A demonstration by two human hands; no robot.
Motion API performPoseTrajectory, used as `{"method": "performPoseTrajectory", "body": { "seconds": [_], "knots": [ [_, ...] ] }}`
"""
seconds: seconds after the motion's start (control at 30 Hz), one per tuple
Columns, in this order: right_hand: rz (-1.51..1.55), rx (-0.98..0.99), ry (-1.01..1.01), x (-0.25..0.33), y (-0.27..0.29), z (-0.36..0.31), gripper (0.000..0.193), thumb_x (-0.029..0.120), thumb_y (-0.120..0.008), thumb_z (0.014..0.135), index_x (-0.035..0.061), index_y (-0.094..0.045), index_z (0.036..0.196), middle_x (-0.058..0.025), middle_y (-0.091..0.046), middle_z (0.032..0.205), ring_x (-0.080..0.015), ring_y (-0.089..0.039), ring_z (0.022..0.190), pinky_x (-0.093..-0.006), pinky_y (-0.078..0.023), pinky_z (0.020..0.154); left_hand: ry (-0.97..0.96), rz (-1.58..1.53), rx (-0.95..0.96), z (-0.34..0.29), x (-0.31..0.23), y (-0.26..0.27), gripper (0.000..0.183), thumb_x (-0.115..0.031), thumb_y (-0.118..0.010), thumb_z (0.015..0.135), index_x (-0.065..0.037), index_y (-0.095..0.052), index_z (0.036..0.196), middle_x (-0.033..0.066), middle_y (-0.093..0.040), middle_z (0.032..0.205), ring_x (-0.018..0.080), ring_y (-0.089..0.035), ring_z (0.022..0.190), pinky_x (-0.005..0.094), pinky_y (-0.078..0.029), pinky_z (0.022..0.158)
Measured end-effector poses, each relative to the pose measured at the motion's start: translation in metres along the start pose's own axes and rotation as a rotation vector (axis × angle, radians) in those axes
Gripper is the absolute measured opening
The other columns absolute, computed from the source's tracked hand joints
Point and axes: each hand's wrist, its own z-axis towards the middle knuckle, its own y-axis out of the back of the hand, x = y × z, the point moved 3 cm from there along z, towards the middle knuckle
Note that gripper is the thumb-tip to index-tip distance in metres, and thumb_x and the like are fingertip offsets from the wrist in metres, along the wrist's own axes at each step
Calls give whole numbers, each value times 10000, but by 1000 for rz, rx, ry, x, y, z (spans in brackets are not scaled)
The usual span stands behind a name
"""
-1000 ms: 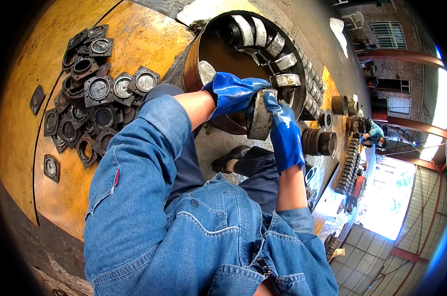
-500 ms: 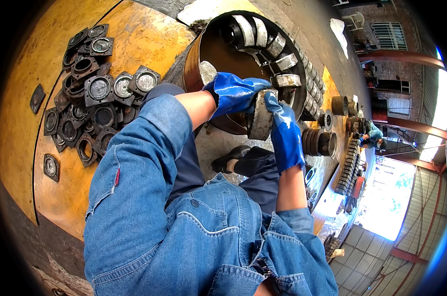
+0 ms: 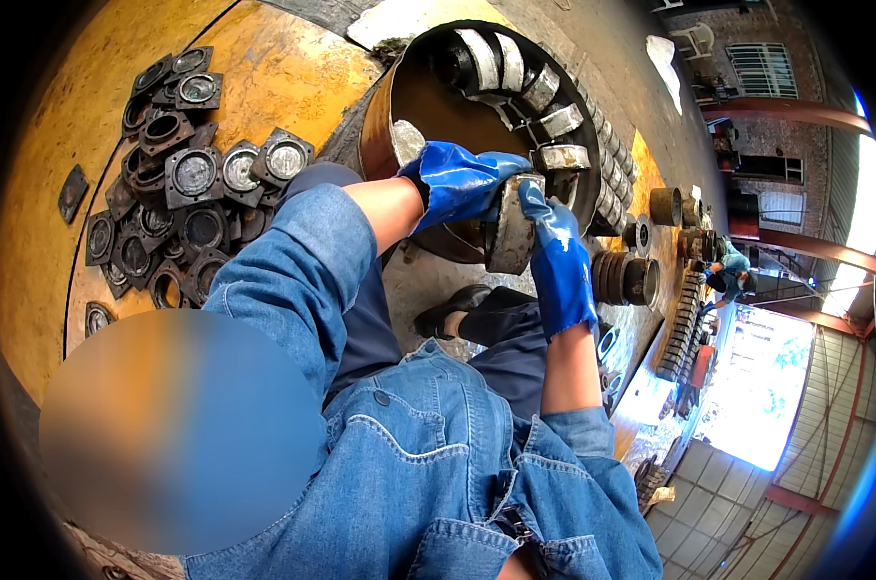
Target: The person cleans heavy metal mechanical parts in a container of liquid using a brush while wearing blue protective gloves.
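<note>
Both my hands wear long blue rubber gloves. Between them is a thick, worn grey metal ring (image 3: pixel 511 235), held on edge over the near rim of a round metal tub (image 3: pixel 376 143). My left hand (image 3: pixel 469 182) reaches across the ring's far top side, its fingers partly hidden behind it. On the ring's right face, my right hand (image 3: pixel 558 242) is closed with its thumb pressed near the top edge. Brown liquid (image 3: pixel 433 106) stands in the tub. Several similar whitish-grey metal pieces (image 3: pixel 561 121) line the tub's right inner side.
Square black metal flanges (image 3: pixel 194 174) with round centres lie heaped on yellow boards to the left. Ribbed cylinders (image 3: pixel 627 278) stand on the right, before a long row of rings (image 3: pixel 685 324). A person (image 3: pixel 733 275) bends over farther right. My shoe (image 3: pixel 452 311) is below the tub.
My hands and the ring stay in the same place. The person at the far right has shifted slightly, with an arm reaching lower. A round blurred patch now covers the lower left.
</note>
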Motion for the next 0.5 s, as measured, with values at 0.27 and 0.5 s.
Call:
{"method": "performPoseTrajectory", "body": {
  "seconds": [0.27,0.5],
  "knots": [
    [-52,0,106,2,4,0,718,635,-628,980,-66,-695,1118,-161,-671,917,-268,-595,888,-388,-480,841,-8,100,25,-4,-6,1,309,-303,-476,1109,-119,-691,1233,29,-711,1068,107,-648,899,262,-519,774],
    [-49,-13,71,14,0,-9,721,637,-625,981,-66,-695,1126,-165,-680,928,-268,-597,892,-388,-482,844,-50,122,68,-8,-5,2,298,-262,-494,1107,-105,-693,1262,37,-717,1115,110,-662,974,272,-538,866]
  ]
}}
